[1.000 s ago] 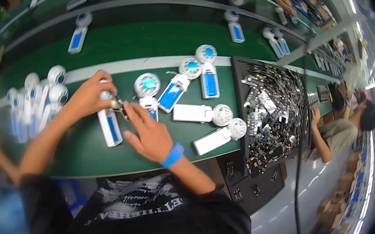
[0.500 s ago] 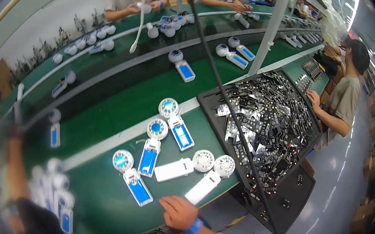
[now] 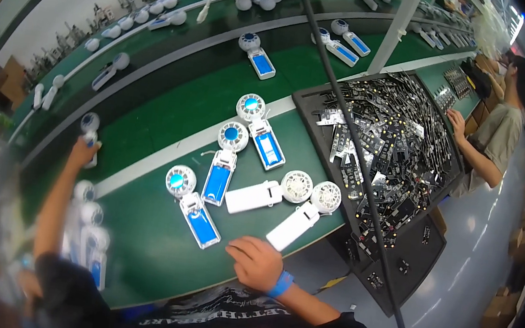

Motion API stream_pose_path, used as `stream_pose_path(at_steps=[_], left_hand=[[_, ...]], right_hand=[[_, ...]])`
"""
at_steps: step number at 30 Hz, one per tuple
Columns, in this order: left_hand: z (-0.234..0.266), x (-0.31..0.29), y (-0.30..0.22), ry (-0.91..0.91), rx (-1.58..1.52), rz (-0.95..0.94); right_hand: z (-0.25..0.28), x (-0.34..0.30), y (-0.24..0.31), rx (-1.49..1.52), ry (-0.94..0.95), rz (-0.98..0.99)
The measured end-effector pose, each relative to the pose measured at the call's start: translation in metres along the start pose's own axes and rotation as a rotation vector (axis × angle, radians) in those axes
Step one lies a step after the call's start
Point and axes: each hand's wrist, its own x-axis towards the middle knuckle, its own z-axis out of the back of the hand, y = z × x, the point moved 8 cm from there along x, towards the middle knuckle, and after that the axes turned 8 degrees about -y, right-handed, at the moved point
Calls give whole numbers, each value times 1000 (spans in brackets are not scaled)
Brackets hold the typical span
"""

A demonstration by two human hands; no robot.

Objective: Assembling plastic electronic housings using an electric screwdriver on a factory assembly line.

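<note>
At the left, my left hand (image 3: 84,151) reaches over the green belt, its fingers closed round the handle of a small handheld fan (image 3: 90,121) with a round white head. My right hand (image 3: 256,263) rests at the table's near edge, fingers stretched out and holding nothing. Just beyond it lies a closed white fan (image 3: 294,226), with another white fan (image 3: 254,197) beside that one. Three opened fans lie to their left, blue inside their handles: a near one (image 3: 204,226), a middle one (image 3: 219,177) and a far one (image 3: 268,145).
A black tray (image 3: 312,114) heaped with small circuit boards stands at the right. More fans (image 3: 91,234) cluster at the lower left, partly blurred. A black cable (image 3: 367,171) hangs across the view. Beyond the tray works a person (image 3: 499,129); others sit across the belt (image 3: 170,112).
My left hand has moved from the far left onto a fan on the belt and closed round it. My right hand stays by the white fan. The view has shifted slightly.
</note>
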Motion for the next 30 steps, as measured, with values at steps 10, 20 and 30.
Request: stream_pose_path(at_steps=[10,20,30], left_hand=[[88,-257,-236,236,-244,-275],[52,-311,-217,10,-518,-305],[-9,-295,-162,226,-1279,38]], right_hand=[[188,98,-169,-833,-182,-51],[157,113,-243,-1010,265,-263],[-8,61,-27,465,445,-599]])
